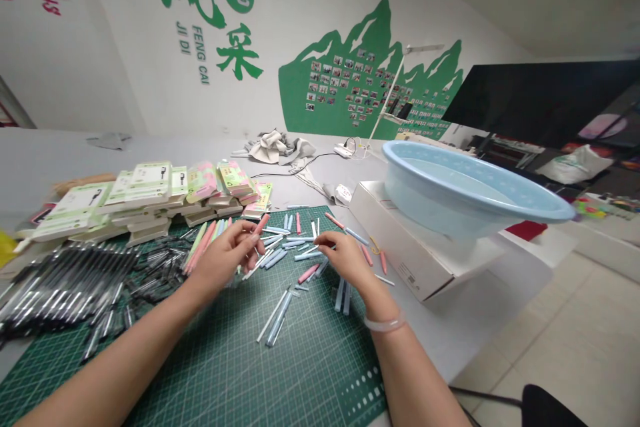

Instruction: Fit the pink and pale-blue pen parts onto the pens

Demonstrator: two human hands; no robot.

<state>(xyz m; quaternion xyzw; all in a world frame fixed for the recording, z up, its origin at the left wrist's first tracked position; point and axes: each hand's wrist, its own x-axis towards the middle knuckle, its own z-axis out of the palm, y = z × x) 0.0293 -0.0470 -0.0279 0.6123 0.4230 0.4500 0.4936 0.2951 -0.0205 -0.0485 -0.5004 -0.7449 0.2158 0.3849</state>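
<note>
My left hand [226, 255] is closed around a short pink pen [262, 223], which sticks up past the thumb and index finger. Beside that wrist lies a row of green, pink and blue pens [204, 240], partly hidden by the hand. My right hand [345, 260] reaches down into scattered light-blue, pink and white pen pieces, its thumb and index finger pinched together. Whatever lies between those fingertips is too small to make out. Light-blue tubes [281, 320] and a thin white stick [271, 315] lie nearer to me on the green cutting mat [240, 373].
Many black pens [70, 287] are piled on the left. Behind them are stacked small boxes [135, 190]. A light-blue basin [450, 213] rests on a white carton [400, 247] at the right. Crumpled grey cloth [273, 147] and a white power strip [344, 150] lie farther back.
</note>
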